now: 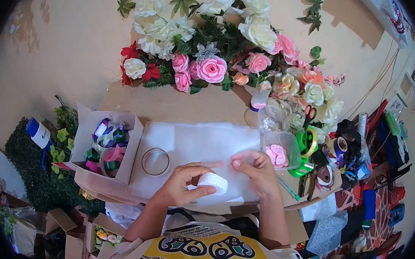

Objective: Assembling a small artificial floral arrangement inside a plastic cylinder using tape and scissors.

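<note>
My left hand [184,186] holds a short white disc [213,183] with a grainy, foam-like side, between thumb and fingers. Its index finger reaches over the disc towards my right hand [257,171]. The right thumb and index finger are brought together just above the disc's right side; whether something thin is between them I cannot tell. Both hands are over a white sheet [199,140] on the table [180,103]. Left of the hands, a roll of clear tape [143,161] lies flat on the sheet.
An open white box [137,149] of ribbon rolls stands left. At right are a clear tub [289,143] with pink tags, a green tape dispenser [301,169], scissors [308,115] and a green pen [288,188]. Artificial flowers [212,69] line the back.
</note>
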Demonstrator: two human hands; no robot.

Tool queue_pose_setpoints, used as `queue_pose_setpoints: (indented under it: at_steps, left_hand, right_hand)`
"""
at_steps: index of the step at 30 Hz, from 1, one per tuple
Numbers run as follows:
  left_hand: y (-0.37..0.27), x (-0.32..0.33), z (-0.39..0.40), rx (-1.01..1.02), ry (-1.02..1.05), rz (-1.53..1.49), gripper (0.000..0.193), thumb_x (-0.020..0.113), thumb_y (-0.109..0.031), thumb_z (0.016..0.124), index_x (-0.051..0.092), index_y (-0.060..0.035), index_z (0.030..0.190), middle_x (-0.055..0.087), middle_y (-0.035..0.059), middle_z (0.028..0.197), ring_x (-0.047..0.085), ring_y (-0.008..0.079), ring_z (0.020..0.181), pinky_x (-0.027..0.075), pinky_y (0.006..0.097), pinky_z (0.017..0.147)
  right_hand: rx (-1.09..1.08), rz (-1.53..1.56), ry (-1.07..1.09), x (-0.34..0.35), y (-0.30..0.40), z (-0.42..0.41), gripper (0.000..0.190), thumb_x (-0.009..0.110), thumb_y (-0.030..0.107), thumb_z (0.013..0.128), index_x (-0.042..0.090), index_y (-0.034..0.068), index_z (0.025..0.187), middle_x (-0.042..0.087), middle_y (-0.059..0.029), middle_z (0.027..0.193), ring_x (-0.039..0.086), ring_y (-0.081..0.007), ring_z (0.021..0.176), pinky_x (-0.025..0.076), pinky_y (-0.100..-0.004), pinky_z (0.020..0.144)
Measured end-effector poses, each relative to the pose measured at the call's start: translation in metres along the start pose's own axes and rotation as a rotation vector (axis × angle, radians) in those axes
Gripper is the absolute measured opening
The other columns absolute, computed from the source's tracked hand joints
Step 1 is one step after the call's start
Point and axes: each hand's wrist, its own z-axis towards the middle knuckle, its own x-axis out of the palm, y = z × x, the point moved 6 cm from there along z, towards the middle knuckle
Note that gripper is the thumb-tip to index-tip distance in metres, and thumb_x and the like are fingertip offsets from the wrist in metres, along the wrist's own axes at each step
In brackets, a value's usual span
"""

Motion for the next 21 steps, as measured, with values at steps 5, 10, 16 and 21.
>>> queue_pose_setpoints:
  at_steps: [5,10,16,21]
  left_hand:
    - [-0.008,0.001,0.000,0.072,-0.017,0.114,0.029,0.070,-0.005,0.073,0.062,0.0037,0.099,0.058,0.0151,0.115,0.061,0.0145,0.087,0.049,0.0254,0.073]
    - [-0.018,0.002,-0.002,0.118,-0.034,0.216,0.027,0.071,-0.005,0.072,0.063,0.0030,0.096,0.061,0.0148,0.109,0.062,0.0146,0.083,0.050,0.0250,0.070]
    - [-0.024,0.001,-0.005,0.126,-0.061,0.230,0.026,0.071,-0.005,0.071,0.064,0.0036,0.094,0.062,0.0154,0.105,0.062,0.0141,0.081,0.050,0.0244,0.068]
    - [-0.033,0.009,-0.009,0.093,0.019,0.403,0.029,0.072,-0.015,0.074,0.064,0.0011,0.096,0.062,0.0132,0.105,0.063,0.0193,0.083,0.051,0.0285,0.070]
  right_hand:
    - [-0.104,-0.044,-0.021,0.002,0.020,0.002,0.012,0.065,0.004,0.079,0.065,0.000,0.091,0.065,-0.0053,0.081,0.061,-0.0109,0.072,0.048,-0.0233,0.067]
    - [-0.140,-0.077,-0.032,0.004,0.028,0.000,0.012,0.065,0.004,0.079,0.065,0.000,0.090,0.066,-0.0073,0.079,0.062,-0.0132,0.068,0.048,-0.0247,0.064]
    - [-0.148,-0.095,-0.017,0.006,0.030,0.001,0.013,0.063,0.002,0.081,0.063,-0.001,0.093,0.066,-0.0095,0.080,0.064,-0.0154,0.070,0.050,-0.0261,0.062]
    - [-0.133,0.009,0.038,-0.005,0.052,0.006,0.025,0.066,0.009,0.080,0.060,0.000,0.103,0.064,-0.0050,0.080,0.061,-0.0095,0.072,0.049,-0.0212,0.065]
